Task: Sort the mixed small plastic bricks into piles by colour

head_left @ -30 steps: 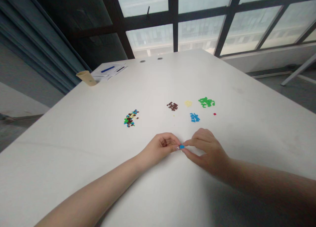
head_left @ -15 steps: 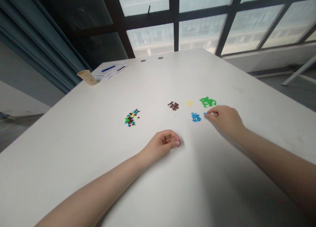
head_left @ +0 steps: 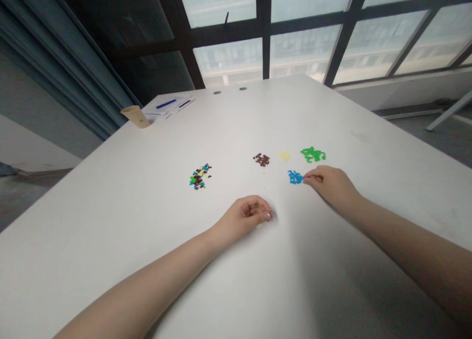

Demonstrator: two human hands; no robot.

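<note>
My right hand (head_left: 331,184) is closed in a pinch at the right edge of a pile of small flat blue pieces (head_left: 295,177). A blue piece, mostly covered, seems to be between its thumb and forefinger. My left hand (head_left: 250,213) rests on the white table (head_left: 236,290), nearer to me, fingers curled and thumb against the fingertips. What it holds, if anything, is hidden. Beyond the blue pile lie a green pile (head_left: 313,155), a pale yellow pile (head_left: 285,155) and a dark brown pile (head_left: 261,159). A mixed-colour pile (head_left: 199,177) lies to the left.
A beige paper cup (head_left: 135,117) stands at the table's far left edge, beside papers (head_left: 157,110) with a blue pen (head_left: 165,104) on them. A tiny yellow bit (head_left: 263,174) lies between the brown pile and my left hand. Windows are behind the table.
My right hand has moved slightly left and toward me, bringing a blue piece from beside the blue pile up to its edge. My left hand stays nearly still. The view has shifted slightly.
</note>
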